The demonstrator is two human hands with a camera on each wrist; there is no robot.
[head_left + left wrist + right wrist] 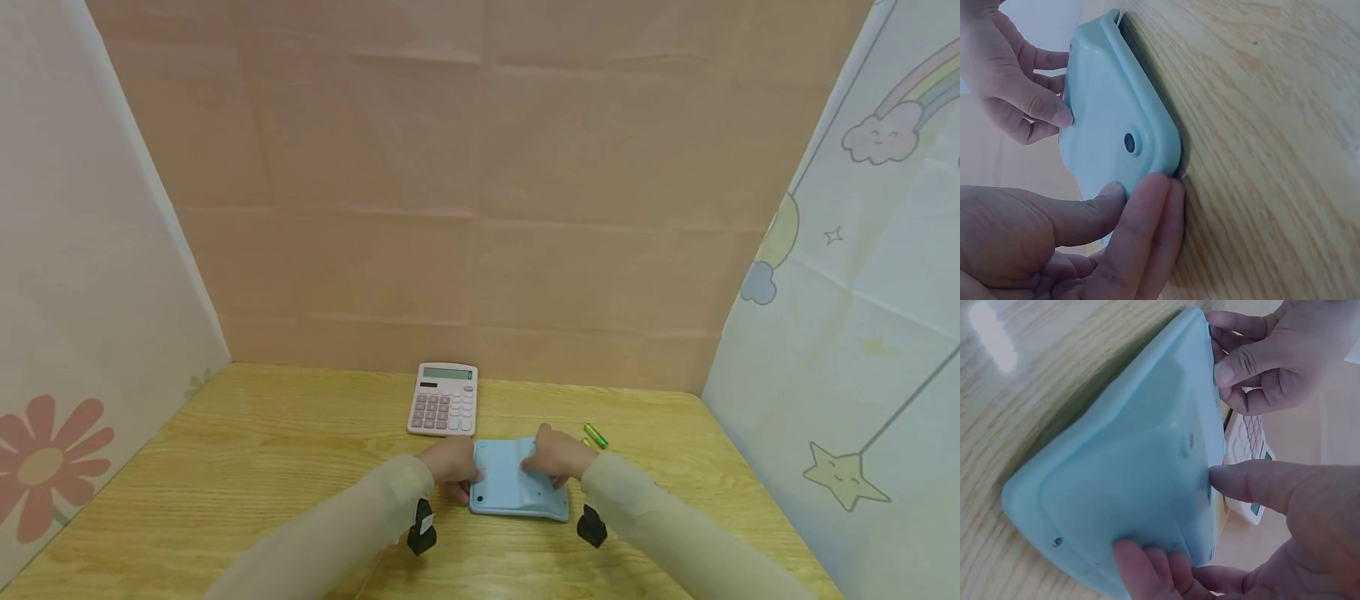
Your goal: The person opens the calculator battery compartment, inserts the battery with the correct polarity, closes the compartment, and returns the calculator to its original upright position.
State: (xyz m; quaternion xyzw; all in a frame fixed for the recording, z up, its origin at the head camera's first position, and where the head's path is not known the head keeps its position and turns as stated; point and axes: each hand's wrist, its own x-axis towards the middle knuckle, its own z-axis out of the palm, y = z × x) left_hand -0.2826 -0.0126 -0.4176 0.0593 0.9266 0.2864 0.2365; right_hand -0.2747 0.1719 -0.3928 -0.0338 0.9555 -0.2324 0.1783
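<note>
A light blue calculator [498,479] lies on the table with its back facing up, showing screws and a dark round foot. My left hand [452,464] pinches its left edge, thumb on the back and fingers along the side, as the left wrist view shows close up. On the right part my right hand [558,454] grips it, its thumb [1244,481] pressing on the back and its other fingers [1138,565] bent against the casing near the edge. The keys and display are hidden underneath.
Just behind my left hand, a pink calculator [444,400] lies face up. Green batteries [596,435] lie beyond my right hand, one partly hidden by it. The wooden table [300,450] ends at a brown back wall [480,208], with patterned sheets on both sides.
</note>
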